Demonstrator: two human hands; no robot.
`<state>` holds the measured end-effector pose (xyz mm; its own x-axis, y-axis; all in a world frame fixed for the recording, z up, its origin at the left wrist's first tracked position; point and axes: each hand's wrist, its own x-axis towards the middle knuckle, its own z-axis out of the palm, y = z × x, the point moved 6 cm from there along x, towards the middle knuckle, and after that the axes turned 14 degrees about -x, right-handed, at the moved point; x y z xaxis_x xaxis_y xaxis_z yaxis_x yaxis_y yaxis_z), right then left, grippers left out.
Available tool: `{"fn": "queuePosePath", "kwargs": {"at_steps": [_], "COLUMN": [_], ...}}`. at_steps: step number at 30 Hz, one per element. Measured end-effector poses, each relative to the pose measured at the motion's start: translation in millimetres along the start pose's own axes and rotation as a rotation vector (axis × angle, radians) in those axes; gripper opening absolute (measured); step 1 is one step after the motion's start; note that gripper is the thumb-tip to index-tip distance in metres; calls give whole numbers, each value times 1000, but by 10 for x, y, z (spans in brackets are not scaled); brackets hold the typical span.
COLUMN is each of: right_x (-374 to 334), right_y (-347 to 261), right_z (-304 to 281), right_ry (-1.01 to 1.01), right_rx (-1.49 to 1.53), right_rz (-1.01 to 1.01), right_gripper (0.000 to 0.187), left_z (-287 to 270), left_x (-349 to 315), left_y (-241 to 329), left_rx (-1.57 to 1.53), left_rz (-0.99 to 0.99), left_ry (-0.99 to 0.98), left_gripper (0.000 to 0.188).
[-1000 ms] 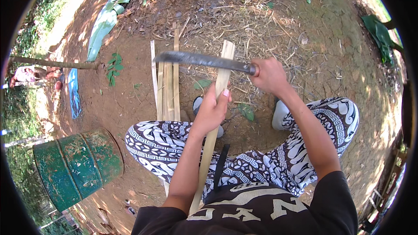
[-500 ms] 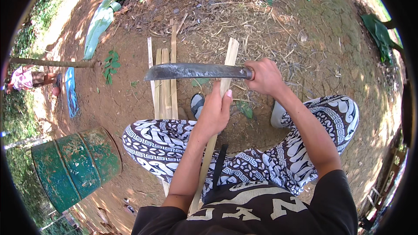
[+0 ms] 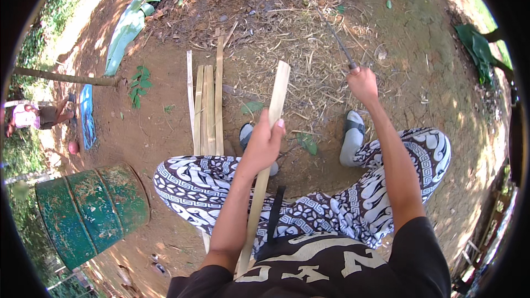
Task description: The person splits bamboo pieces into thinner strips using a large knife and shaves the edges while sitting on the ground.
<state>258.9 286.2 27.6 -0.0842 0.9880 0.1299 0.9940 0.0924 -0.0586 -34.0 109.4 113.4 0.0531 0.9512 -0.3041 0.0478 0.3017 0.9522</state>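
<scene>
My left hand (image 3: 264,142) is closed round a long pale bamboo strip (image 3: 280,83), thumb along its side. The strip slants from near my belly up and away between my knees, its far end standing free beyond the hand. Off to the right, my right hand (image 3: 363,85) grips a machete (image 3: 339,41) by its handle. The dark blade is seen almost edge-on and points away to the upper left, apart from the strip. Several more bamboo strips (image 3: 208,110) lie side by side on the ground beyond my left knee.
A rusty green drum (image 3: 94,209) lies at the left, near my knee. Behind it are a blue sheet (image 3: 88,116), a thin trunk (image 3: 66,77) and another person (image 3: 41,116). Curly shavings (image 3: 298,49) litter the soil ahead. A banana leaf (image 3: 130,27) lies far left.
The machete has left the strip and swung away to the right and forward with my right hand, its blade turning edge-on. My left hand and the strip have shifted slightly left and nearer.
</scene>
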Motion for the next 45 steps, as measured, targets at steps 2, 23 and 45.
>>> {"fn": "queuePosePath", "kwargs": {"at_steps": [2,23,45], "right_x": [21,-643,171], "right_y": [-406,-1467,126], "right_z": [-635,-1321,-477], "right_ry": [-139,-77,-162], "right_rx": [323,252,73], "right_rz": [108,-478,223], "right_gripper": [23,11,24], "left_z": [-11,148,74], "left_x": [-16,-32,-210], "left_y": [6,292,355], "left_rx": [-200,-433,-475], "left_rz": [-90,-75,-159], "left_ry": [-21,-27,-66], "left_gripper": [22,43,47]}}
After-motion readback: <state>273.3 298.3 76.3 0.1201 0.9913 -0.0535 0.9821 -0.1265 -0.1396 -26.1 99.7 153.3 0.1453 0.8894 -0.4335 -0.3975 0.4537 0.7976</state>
